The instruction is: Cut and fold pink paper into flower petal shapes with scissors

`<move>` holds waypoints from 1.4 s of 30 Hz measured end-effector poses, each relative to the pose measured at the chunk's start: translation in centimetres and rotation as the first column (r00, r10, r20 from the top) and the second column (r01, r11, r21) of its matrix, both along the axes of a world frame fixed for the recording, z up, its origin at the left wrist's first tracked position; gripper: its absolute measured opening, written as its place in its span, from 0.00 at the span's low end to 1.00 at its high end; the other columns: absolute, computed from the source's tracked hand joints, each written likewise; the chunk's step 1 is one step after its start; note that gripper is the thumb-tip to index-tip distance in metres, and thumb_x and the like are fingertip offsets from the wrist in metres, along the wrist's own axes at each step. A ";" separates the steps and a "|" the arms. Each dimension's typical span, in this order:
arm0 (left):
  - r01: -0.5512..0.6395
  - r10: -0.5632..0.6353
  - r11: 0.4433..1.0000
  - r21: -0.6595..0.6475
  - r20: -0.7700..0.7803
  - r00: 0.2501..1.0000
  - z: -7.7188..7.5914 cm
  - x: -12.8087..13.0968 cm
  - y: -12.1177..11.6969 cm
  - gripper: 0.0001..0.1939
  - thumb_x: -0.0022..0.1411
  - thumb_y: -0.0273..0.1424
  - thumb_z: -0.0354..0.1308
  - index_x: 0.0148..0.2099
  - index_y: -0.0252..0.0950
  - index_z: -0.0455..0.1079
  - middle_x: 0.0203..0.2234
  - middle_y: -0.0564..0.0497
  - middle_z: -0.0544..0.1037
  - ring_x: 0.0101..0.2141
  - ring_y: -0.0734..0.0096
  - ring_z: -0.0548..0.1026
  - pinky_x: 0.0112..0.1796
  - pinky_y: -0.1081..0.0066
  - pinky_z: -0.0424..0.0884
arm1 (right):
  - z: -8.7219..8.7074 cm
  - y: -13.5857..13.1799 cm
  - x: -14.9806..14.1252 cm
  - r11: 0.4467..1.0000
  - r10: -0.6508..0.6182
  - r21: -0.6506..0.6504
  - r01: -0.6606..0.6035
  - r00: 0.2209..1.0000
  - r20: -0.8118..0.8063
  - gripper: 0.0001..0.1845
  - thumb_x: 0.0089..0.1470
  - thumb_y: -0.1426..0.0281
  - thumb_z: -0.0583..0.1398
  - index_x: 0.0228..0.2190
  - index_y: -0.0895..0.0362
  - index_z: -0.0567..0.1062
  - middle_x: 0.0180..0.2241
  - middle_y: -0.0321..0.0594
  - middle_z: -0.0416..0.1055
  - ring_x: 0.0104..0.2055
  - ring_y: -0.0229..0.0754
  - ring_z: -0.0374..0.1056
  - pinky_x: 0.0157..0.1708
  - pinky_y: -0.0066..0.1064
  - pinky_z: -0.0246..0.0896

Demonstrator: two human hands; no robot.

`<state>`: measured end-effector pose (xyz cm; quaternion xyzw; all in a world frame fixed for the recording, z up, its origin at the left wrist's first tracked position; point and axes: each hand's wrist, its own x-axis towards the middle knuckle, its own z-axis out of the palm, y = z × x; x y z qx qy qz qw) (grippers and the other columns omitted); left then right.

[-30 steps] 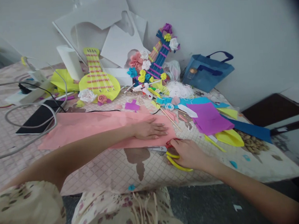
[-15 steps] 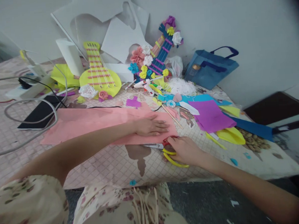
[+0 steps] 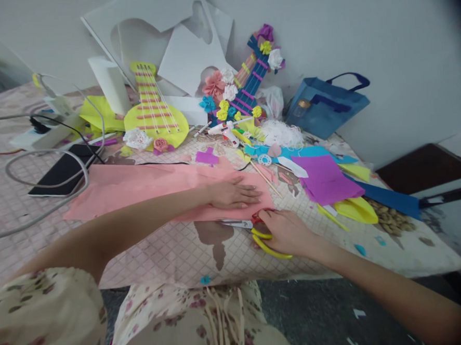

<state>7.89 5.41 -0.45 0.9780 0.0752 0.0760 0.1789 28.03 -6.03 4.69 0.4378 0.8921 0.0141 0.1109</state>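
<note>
My left hand [image 3: 235, 194] lies flat on a long sheet of pink paper [image 3: 137, 186], fingers stretched toward the right end. At the sheet's lower right edge my right hand [image 3: 286, 230] grips a pair of scissors [image 3: 261, 233] with red and yellow handles. Their blades point left along the paper's near edge; part of them is hidden, so I cannot tell whether they lie under the sheet. A small purple paper cross [image 3: 206, 157] and thin wooden sticks [image 3: 266, 178] lie just past the pink paper.
Behind stand a yellow paper guitar [image 3: 155, 117] and a blue one [image 3: 250, 83] with paper flowers. A glue gun [image 3: 226, 132], purple paper [image 3: 326, 178] and yellow pieces [image 3: 355, 209] lie rightward. On the left are a grey cable [image 3: 53, 210], a dark flat device [image 3: 64, 171] and a power strip [image 3: 33, 137].
The view has shifted very slightly. Both hands, the scissors and the pink paper keep nearly the same positions.
</note>
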 end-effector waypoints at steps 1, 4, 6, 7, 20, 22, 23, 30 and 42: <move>0.004 -0.004 1.000 0.000 -0.003 1.000 -0.1 0.0 0.1 0.26 0.67 0.39 0.36 0.65 0.40 0.48 0.64 0.52 0.49 0.63 0.69 0.45 0.59 0.59 0.23 | -0.1 0.0 -0.1 1.000 0.000 -0.004 0.000 1.000 -0.003 0.26 0.48 0.50 0.57 0.37 0.60 0.68 0.33 0.46 0.74 0.35 0.51 0.71 0.30 0.33 0.57; 0.005 -0.006 1.000 -0.011 -0.023 1.000 -0.2 0.0 0.2 0.26 0.67 0.39 0.36 0.65 0.42 0.47 0.64 0.53 0.48 0.63 0.69 0.44 0.59 0.58 0.23 | -0.2 0.1 -0.5 1.000 -0.012 -0.015 0.012 1.000 -0.009 0.26 0.49 0.50 0.57 0.37 0.60 0.68 0.34 0.47 0.74 0.37 0.51 0.71 0.32 0.34 0.58; 0.006 -0.007 1.000 -0.013 -0.019 1.000 -0.3 0.0 0.3 0.26 0.67 0.39 0.37 0.65 0.42 0.47 0.64 0.53 0.49 0.63 0.68 0.45 0.59 0.57 0.24 | -0.2 0.2 -0.9 1.000 -0.017 -0.025 0.017 1.000 -0.002 0.24 0.50 0.52 0.56 0.38 0.60 0.68 0.34 0.48 0.74 0.36 0.51 0.71 0.32 0.34 0.58; 0.009 -0.009 1.000 -0.012 -0.008 1.000 -0.3 0.0 0.3 0.26 0.67 0.39 0.38 0.65 0.43 0.48 0.64 0.52 0.49 0.63 0.67 0.45 0.59 0.57 0.25 | -0.1 0.2 -1.0 1.000 -0.011 -0.029 0.011 1.000 0.000 0.24 0.51 0.53 0.55 0.38 0.60 0.68 0.34 0.48 0.74 0.36 0.51 0.71 0.32 0.34 0.57; 0.002 -0.002 1.000 -0.005 0.025 1.000 0.2 -0.2 -0.1 0.25 0.67 0.38 0.37 0.65 0.41 0.48 0.63 0.50 0.51 0.63 0.67 0.48 0.59 0.56 0.29 | -0.3 0.4 -1.3 0.998 0.049 -0.039 -0.047 0.998 0.037 0.19 0.50 0.57 0.58 0.37 0.59 0.68 0.31 0.45 0.75 0.33 0.49 0.72 0.27 0.31 0.55; -0.006 0.006 1.000 -0.006 0.016 1.000 0.4 -0.2 -0.2 0.25 0.67 0.37 0.37 0.65 0.41 0.48 0.63 0.50 0.51 0.63 0.67 0.48 0.59 0.56 0.28 | -0.4 0.3 -1.3 0.999 0.038 -0.029 -0.037 0.999 0.025 0.20 0.50 0.56 0.58 0.37 0.59 0.68 0.31 0.45 0.75 0.33 0.49 0.72 0.26 0.31 0.55; -0.009 0.009 1.000 -0.005 0.008 1.000 0.5 -0.3 -0.3 0.25 0.67 0.37 0.37 0.65 0.42 0.47 0.64 0.50 0.50 0.63 0.68 0.47 0.59 0.57 0.28 | -0.4 0.2 -1.3 0.999 0.033 -0.021 -0.033 0.999 0.014 0.21 0.50 0.55 0.58 0.37 0.59 0.68 0.31 0.45 0.74 0.33 0.50 0.72 0.27 0.32 0.55; -0.023 0.022 1.000 -0.004 -0.030 0.999 0.6 -0.1 -0.3 0.25 0.67 0.37 0.37 0.65 0.41 0.49 0.64 0.52 0.49 0.63 0.69 0.47 0.59 0.58 0.26 | -0.1 0.0 -1.5 1.000 0.015 -0.007 -0.015 1.000 0.005 0.23 0.50 0.53 0.56 0.38 0.61 0.68 0.33 0.47 0.74 0.35 0.51 0.71 0.29 0.34 0.57; -0.003 0.004 1.000 -0.020 0.044 0.999 0.1 -0.2 -0.2 0.24 0.67 0.36 0.39 0.64 0.42 0.51 0.63 0.50 0.54 0.63 0.67 0.48 0.59 0.56 0.29 | -0.2 0.5 -3.2 0.998 0.031 -0.050 -0.029 0.998 0.047 0.26 0.49 0.52 0.57 0.40 0.61 0.68 0.34 0.50 0.74 0.36 0.51 0.71 0.33 0.34 0.58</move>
